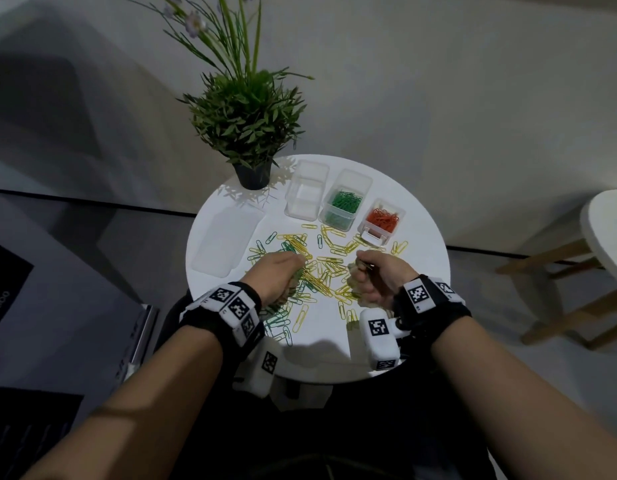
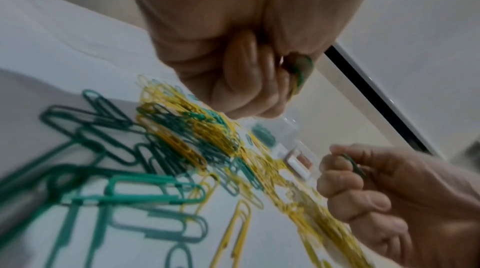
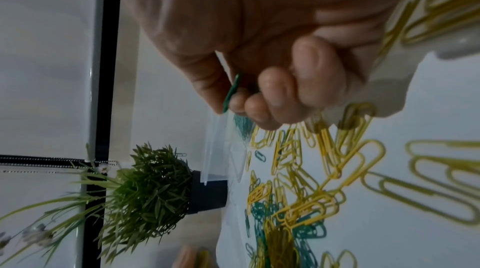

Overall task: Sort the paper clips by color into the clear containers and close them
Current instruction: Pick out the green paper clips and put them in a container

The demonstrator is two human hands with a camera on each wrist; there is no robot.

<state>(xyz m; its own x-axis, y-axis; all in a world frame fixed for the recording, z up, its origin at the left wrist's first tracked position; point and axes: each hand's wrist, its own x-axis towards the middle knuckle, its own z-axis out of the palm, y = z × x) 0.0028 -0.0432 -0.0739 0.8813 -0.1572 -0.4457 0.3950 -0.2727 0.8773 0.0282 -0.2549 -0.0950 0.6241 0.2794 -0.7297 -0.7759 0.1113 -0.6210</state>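
Over the middle of the round white table [image 1: 414, 237], both hands are hovering above the loose pile of yellow and green paper clips [image 1: 321, 271]. The left hand [image 1: 281, 277] is curling its fingers around a green clip [image 2: 302, 71], and the right hand [image 1: 378, 277] is pinching another green clip [image 3: 232, 92] between thumb and fingertips. Along the far edge three clear containers are standing: an empty container [image 1: 305, 192], one holding green clips [image 1: 345, 206], and one holding red clips [image 1: 381, 221].
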